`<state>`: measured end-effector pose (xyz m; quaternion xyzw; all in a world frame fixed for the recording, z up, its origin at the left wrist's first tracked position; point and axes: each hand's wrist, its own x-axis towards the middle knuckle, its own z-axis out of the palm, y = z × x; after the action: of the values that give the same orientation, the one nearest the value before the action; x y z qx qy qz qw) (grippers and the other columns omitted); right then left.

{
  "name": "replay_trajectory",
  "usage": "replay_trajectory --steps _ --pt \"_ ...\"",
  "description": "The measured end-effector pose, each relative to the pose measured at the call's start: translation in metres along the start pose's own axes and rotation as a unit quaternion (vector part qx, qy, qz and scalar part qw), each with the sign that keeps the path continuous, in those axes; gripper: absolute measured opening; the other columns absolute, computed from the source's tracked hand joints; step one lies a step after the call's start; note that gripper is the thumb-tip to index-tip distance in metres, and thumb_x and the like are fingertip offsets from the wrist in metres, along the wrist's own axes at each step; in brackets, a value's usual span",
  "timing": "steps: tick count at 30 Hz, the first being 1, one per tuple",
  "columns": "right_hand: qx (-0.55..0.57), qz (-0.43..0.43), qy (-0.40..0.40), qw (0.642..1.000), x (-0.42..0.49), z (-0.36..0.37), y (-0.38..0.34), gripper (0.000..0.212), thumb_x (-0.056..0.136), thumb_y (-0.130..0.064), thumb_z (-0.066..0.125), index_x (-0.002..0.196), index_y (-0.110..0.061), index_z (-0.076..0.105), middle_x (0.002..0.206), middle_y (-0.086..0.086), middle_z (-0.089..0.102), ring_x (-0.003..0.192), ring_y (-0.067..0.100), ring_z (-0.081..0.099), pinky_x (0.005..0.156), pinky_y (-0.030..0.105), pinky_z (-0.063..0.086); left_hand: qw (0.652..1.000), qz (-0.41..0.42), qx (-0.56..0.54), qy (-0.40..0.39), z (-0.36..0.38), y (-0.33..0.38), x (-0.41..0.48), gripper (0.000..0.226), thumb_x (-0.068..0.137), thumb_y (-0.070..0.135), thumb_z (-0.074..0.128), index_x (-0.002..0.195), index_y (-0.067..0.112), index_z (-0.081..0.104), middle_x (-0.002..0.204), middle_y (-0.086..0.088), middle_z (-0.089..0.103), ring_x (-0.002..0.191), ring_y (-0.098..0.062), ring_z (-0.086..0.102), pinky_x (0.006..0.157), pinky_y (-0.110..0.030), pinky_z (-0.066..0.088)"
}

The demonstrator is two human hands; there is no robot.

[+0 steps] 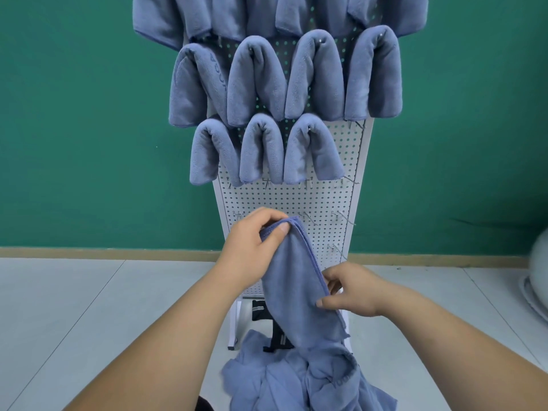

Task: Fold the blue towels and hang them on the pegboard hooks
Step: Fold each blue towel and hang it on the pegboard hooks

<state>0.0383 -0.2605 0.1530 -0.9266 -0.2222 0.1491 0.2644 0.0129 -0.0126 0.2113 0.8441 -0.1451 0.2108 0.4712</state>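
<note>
Blue towel [292, 280] (folded lengthwise) pinched at its top by left hand [255, 241], lower edge by right hand [350, 290].

Both bare arms reached forward from the bottom. The left hand [252, 244] was higher up. Its thumb and curled fingers [265, 215] pinched the top corner of the blue towel [292, 289]. The right hand [353, 292] was lower and pinched the towel's side edge.

wall [89, 114]: green | baseboard [89, 252]: tan | floor [74, 307]: pale tiles | black object [258, 310]: on floor | white object [537, 280]: right edge
</note>
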Motion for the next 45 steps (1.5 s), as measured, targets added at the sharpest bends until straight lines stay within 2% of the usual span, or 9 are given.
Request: replay_trajectory --steps 5,11,15,22,27,30,36,41,45 --pt "-0.053 0.029 -0.005 0.998 0.000 -0.004 0.004 0.047 0.069 -0.049 0.091 0.077 -0.023 0.052 0.069 -0.009 0.060 0.061 0.013 0.052 0.060 0.030 0.044 0.998 -0.027 -0.028 0.047 -0.012 -0.011 0.003 0.012 0.103 0.021 0.065 0.107 0.029 0.073 0.101 0.023 0.074 0.100 -0.001 0.068 0.088 -0.016 0.050" --pt "-0.090 0.059 -0.009 0.994 -0.001 -0.016 0.017 0.041 0.074 -0.043 0.088 0.067 -0.020 0.054 0.060 -0.007 0.054 0.056 0.014 0.045 0.055 0.031 0.037 0.993 -0.090 -0.016 0.080 -0.018 -0.038 0.007 0.011 0.105 0.024 0.062 0.106 0.032 0.069 0.103 0.016 0.074 0.101 -0.004 0.068 0.088 -0.023 0.051" --pt "0.054 0.082 0.045 0.994 -0.009 -0.035 0.025 0.034 0.077 -0.041 0.086 0.077 -0.015 0.063 0.066 -0.004 0.063 0.061 0.014 0.053 0.062 0.031 0.044 0.980 -0.155 0.042 0.119 -0.021 -0.049 0.009 0.006 0.107 0.031 0.056 0.104 0.030 0.061 0.088 0.007 0.071 0.081 -0.002 0.062 0.069 -0.020 0.042" --pt "0.433 0.073 0.158 0.884 -0.027 -0.063 0.023 0.022 0.098 -0.025 0.072 0.107 -0.006 0.067 0.094 0.006 0.073 0.082 0.017 0.067 0.082 0.034 0.054 0.959 -0.234 0.024 0.160 -0.021 -0.055 0.015 0.021 0.107 0.036 0.054 0.101 0.017 0.061 0.086 0.002 0.069 0.081 -0.017 0.062 0.070 -0.032 0.046" --pt "0.519 0.136 0.204 0.819 -0.019 -0.065 0.032 0.038 0.092 -0.027 0.079 0.123 -0.007 0.071 0.113 0.014 0.079 0.107 0.032 0.075 0.092 0.042 0.058 0.913 -0.383 -0.097 0.107 -0.013 -0.069 0.015 0.020 0.098 0.041 0.070 0.106 0.024 0.070 0.110 -0.003 0.073 0.096 -0.025 0.070 0.079 -0.039 0.059" --pt "0.529 0.180 0.220 0.800 -0.019 -0.063 0.037 0.059 0.086 -0.012 0.085 0.139 -0.014 0.058 0.112 0.016 0.078 0.100 0.030 0.076 0.085 0.041 0.059 0.894 -0.427 -0.126 0.055 -0.011 -0.075 0.011 0.037 0.091 0.027 0.082 0.123 0.023 0.063 0.115 -0.011 0.071 0.098 -0.029 0.073 0.085 -0.044 0.063" --pt "0.515 0.141 0.251 0.807 -0.023 -0.068 0.040 0.050 0.093 0.005 0.074 0.134 -0.023 0.067 0.125 0.004 0.073 0.103 0.023 0.076 0.084 0.040 0.059 0.915 -0.367 -0.152 0.074 -0.018 -0.076 0.009 0.047 0.095 0.004 0.072 0.136 0.022 0.059 0.105 0.000 0.079 0.104 -0.022 0.073 0.096 -0.049 0.061" --pt "0.442 0.103 0.289 0.843 -0.021 -0.066 0.034 0.026 0.095 0.002 0.071 0.112 -0.018 0.077 0.114 0.003 0.080 0.093 0.015 0.075 0.083 0.034 0.057 0.946 -0.296 -0.128 0.037 -0.018 -0.069 0.011 0.036 0.099 0.002 0.066 0.118 0.032 0.071 0.105 0.012 0.079 0.107 -0.018 0.072 0.095 -0.041 0.060" --pt "0.309 0.095 0.279 0.904 -0.022 -0.062 0.032 0.051 0.075 -0.002 0.090 0.118 -0.026 0.075 0.109 -0.008 0.078 0.096 0.017 0.075 0.082 0.033 0.060 0.967 -0.248 0.004 -0.052 -0.012 -0.068 0.004 0.038 0.086 0.015 0.082 0.119 0.032 0.074 0.116 0.014 0.069 0.099 -0.014 0.067 0.081 -0.027 0.057"
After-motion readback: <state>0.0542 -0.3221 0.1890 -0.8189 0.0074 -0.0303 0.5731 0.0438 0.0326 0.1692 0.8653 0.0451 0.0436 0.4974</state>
